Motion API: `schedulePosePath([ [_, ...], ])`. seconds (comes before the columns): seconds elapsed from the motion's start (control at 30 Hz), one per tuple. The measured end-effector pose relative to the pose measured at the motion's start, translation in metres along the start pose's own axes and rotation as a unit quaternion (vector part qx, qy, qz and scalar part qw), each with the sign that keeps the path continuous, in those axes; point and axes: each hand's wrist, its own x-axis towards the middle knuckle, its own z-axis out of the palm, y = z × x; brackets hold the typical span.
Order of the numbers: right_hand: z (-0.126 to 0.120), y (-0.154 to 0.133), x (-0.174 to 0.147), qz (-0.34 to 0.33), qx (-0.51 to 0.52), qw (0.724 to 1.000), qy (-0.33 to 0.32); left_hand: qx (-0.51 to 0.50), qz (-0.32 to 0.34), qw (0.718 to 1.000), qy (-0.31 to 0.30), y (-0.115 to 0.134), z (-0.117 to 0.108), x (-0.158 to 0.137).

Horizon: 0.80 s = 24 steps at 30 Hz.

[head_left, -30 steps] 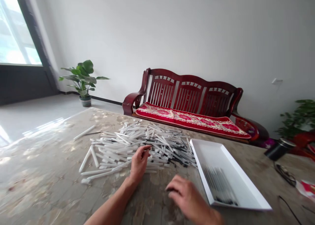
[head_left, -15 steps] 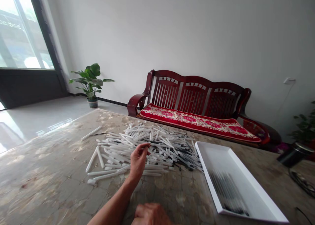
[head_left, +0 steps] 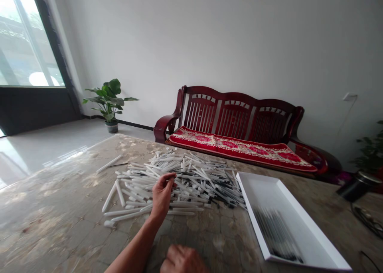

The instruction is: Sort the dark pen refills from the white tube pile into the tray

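Note:
My left hand [head_left: 162,195] reaches over a heap of white pen barrels [head_left: 140,189] and dark thin sticks on the table. Its thumb and forefinger are pinched at what looks like a thin dark pen refill [head_left: 186,171], which points right across the heap. My right hand [head_left: 183,260] is low at the bottom edge, close to the table, with curled fingers. Anything inside its fingers is hidden. Right of the heap is a shallow white box [head_left: 314,229], where many slim, dark-ended pens or refills [head_left: 278,233] lie side by side.
The table [head_left: 72,213] has a patterned cover. A white barrel [head_left: 109,163] and a dark stick [head_left: 119,164] lie apart at the heap's left. A black cylinder [head_left: 357,185] and cable [head_left: 366,221] are at the right. Behind stands a red wooden bench [head_left: 233,117].
My left hand has shifted slightly left over the heap, still pinched. My right hand stays low with its fingers curled. The camera view has moved a little.

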Motion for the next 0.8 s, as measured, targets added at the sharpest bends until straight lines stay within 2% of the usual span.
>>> schedulePosePath([
  [0.03, -0.013, 0.009, -0.003, 0.028, 0.016, 0.999, 0.000, 0.005, 0.003, 1.000, -0.002, 0.000, 0.001, -0.001],
  [0.07, -0.028, 0.019, -0.005, 0.086, 0.045, 0.995, 0.008, 0.010, 0.005, 1.000, -0.005, -0.001, 0.002, -0.003],
  [0.13, -0.057, 0.044, -0.005, 0.225, 0.092, 0.968, 0.060, 0.024, 0.008, 1.000, -0.016, -0.002, 0.004, -0.006],
  [0.2, -0.080, 0.073, 0.000, 0.309, 0.106, 0.937, 0.121, 0.045, 0.015, 0.998, -0.028, -0.003, 0.007, -0.010],
  [0.3, -0.099, 0.115, 0.008, 0.342, 0.135, 0.905, 0.216, 0.070, 0.039, 0.996, -0.047, -0.003, 0.011, -0.017],
  [0.4, -0.100, 0.145, 0.004, 0.369, 0.164, 0.872, 0.277, 0.089, 0.060, 0.992, -0.073, -0.003, 0.014, -0.023],
  [0.5, -0.095, 0.161, -0.015, 0.425, 0.189, 0.842, 0.273, 0.114, 0.072, 0.983, -0.122, -0.004, 0.017, -0.030],
  [0.6, -0.093, 0.168, -0.039, 0.488, 0.143, 0.824, 0.251, 0.161, 0.102, 0.964, -0.185, -0.004, 0.021, -0.039],
  [0.7, -0.093, 0.169, -0.054, 0.526, 0.045, 0.829, 0.183, 0.229, 0.140, 0.929, -0.255, 0.000, 0.024, -0.050],
  [0.8, -0.092, 0.165, -0.057, 0.526, -0.041, 0.843, 0.107, 0.276, 0.169, 0.888, -0.325, 0.001, 0.026, -0.059],
])
